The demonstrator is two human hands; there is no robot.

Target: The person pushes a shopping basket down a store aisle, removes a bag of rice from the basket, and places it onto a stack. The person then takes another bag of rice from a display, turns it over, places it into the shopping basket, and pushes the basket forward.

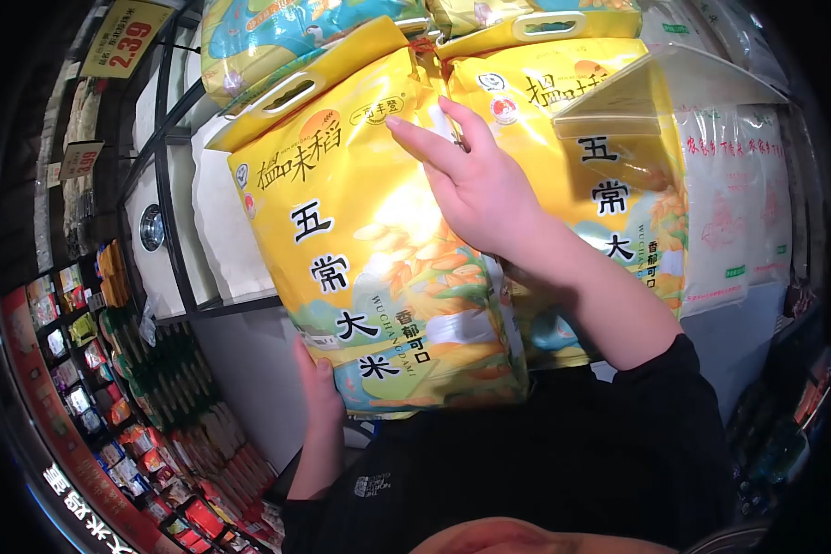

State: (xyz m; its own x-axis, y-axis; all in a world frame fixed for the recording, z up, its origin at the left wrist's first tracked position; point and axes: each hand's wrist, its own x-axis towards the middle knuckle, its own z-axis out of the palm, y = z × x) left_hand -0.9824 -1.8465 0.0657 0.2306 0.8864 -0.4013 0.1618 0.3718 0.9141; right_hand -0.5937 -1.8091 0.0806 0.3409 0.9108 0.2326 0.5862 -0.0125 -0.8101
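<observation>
A yellow bag of rice [342, 231] with black lettering and a carry-handle slot at its top leans tilted in front of me. My right hand [485, 189] rests against its upper right side, fingers stretched out and apart. Low on the bag's left edge, my left hand [321, 383] grips it, thumb showing in front and the other fingers hidden behind. A second yellow rice bag [572, 120] of the same kind stands to the right, partly covered by my right forearm.
More rice bags [277, 37] lie behind at the top. A clear plastic panel [656, 92] juts out at right, before white printed bags [734, 203]. Black rack bars [162, 185] stand at left, near yellow price signs [125, 37] and shelves of small packets [92, 355].
</observation>
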